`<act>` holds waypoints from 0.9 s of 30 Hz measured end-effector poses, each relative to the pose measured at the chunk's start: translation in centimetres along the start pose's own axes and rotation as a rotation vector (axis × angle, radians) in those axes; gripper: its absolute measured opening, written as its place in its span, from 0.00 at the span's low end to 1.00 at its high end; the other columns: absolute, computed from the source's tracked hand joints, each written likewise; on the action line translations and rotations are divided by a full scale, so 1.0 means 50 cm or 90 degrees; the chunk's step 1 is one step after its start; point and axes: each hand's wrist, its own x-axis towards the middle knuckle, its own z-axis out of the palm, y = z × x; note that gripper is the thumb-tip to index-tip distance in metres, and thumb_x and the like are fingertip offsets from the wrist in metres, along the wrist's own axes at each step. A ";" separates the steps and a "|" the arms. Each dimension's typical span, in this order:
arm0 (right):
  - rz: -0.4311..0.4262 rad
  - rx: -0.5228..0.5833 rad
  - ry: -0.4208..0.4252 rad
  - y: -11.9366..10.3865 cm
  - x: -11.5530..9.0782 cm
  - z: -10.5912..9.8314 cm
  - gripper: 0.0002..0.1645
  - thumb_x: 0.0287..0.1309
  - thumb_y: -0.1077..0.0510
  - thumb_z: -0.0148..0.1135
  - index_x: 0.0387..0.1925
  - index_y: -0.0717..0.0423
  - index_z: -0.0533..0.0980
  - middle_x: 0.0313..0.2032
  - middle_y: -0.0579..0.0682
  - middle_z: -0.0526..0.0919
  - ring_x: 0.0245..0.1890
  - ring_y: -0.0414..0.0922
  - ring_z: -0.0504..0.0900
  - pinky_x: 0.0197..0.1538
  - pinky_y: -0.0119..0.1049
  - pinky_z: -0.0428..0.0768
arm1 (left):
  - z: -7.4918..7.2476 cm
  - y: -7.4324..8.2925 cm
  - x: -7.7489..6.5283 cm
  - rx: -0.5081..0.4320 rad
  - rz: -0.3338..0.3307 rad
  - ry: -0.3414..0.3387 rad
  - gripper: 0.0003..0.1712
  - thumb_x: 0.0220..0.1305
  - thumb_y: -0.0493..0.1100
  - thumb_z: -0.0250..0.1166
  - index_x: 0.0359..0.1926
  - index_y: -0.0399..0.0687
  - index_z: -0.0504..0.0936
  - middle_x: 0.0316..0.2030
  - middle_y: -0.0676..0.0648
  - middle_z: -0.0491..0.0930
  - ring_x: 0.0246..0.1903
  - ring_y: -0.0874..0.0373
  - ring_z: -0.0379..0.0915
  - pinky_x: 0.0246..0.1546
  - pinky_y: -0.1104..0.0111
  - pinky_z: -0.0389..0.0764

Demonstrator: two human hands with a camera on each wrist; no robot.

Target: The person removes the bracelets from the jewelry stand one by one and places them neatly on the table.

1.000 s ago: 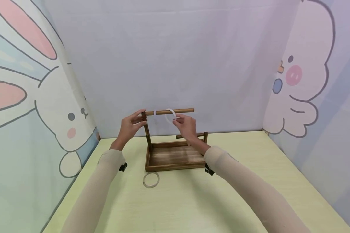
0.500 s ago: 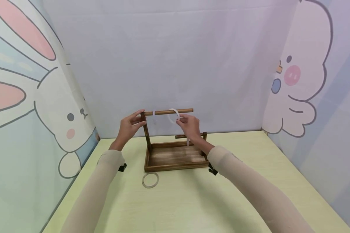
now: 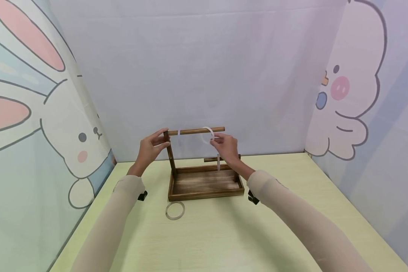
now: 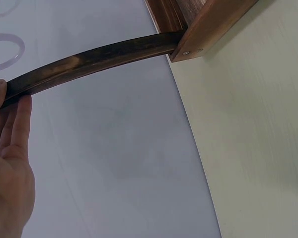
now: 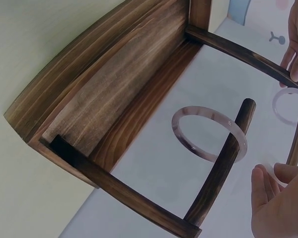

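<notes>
We see the left hand (image 3: 151,149) clamped on the top of the tall post (image 3: 171,155), thumb on one side and fingers on the other. The right hand (image 3: 227,149) pinches a pale ring (image 3: 211,132) between thumb and fingers. That ring sits around the upper bar (image 3: 193,131), which runs from the post beside our left hand and ends just above our right hand.

A second ring (image 3: 178,132) hangs on the same bar, near the left hand's fingertips and well apart from the right hand. Below the right hand, a third ring (image 5: 193,148) hangs around the lower bar (image 5: 208,188); that bar's free end points toward the left hand's side. In the head view, our right wrist partly hides the short post carrying it.

Both posts rise from a shallow wooden tray (image 3: 204,196), which lies below and between our two hands. Below the left hand, just beside the tray's near edge, a fourth ring (image 3: 174,218) lies flat on the tabletop (image 3: 204,234). We wear light sleeves (image 3: 112,223) behind both hands. Beyond the hands stands a plain pale wall (image 3: 204,75), and to the left hand's left a rabbit picture (image 3: 68,128) covers the side wall.
</notes>
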 end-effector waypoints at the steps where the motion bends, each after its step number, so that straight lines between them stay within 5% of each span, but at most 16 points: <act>1: 0.001 0.002 0.001 0.001 0.000 -0.002 0.18 0.68 0.60 0.70 0.57 0.62 0.84 0.44 0.59 0.90 0.45 0.51 0.91 0.46 0.46 0.89 | 0.000 0.000 0.000 0.000 0.000 -0.001 0.36 0.63 0.32 0.74 0.70 0.59 0.79 0.51 0.37 0.87 0.51 0.44 0.86 0.51 0.64 0.86; 8: -0.002 0.002 0.002 0.006 -0.004 -0.021 0.19 0.68 0.60 0.69 0.57 0.63 0.84 0.44 0.59 0.90 0.46 0.52 0.91 0.49 0.48 0.88 | -0.002 -0.001 -0.002 -0.002 0.002 -0.002 0.35 0.63 0.31 0.74 0.70 0.51 0.78 0.51 0.36 0.87 0.50 0.44 0.86 0.50 0.68 0.85; 15: 0.016 0.022 -0.001 0.016 -0.002 -0.036 0.18 0.68 0.61 0.69 0.57 0.63 0.83 0.44 0.60 0.90 0.45 0.52 0.91 0.48 0.47 0.88 | -0.003 0.002 -0.003 0.007 -0.006 -0.005 0.35 0.63 0.32 0.73 0.70 0.56 0.79 0.51 0.37 0.87 0.51 0.45 0.87 0.52 0.57 0.85; 27: 0.028 0.034 0.003 0.034 0.000 -0.053 0.20 0.67 0.63 0.69 0.58 0.64 0.83 0.45 0.60 0.90 0.44 0.53 0.91 0.45 0.44 0.89 | -0.003 0.002 -0.003 0.016 -0.006 -0.004 0.36 0.64 0.32 0.73 0.70 0.59 0.78 0.52 0.37 0.87 0.51 0.45 0.86 0.53 0.54 0.84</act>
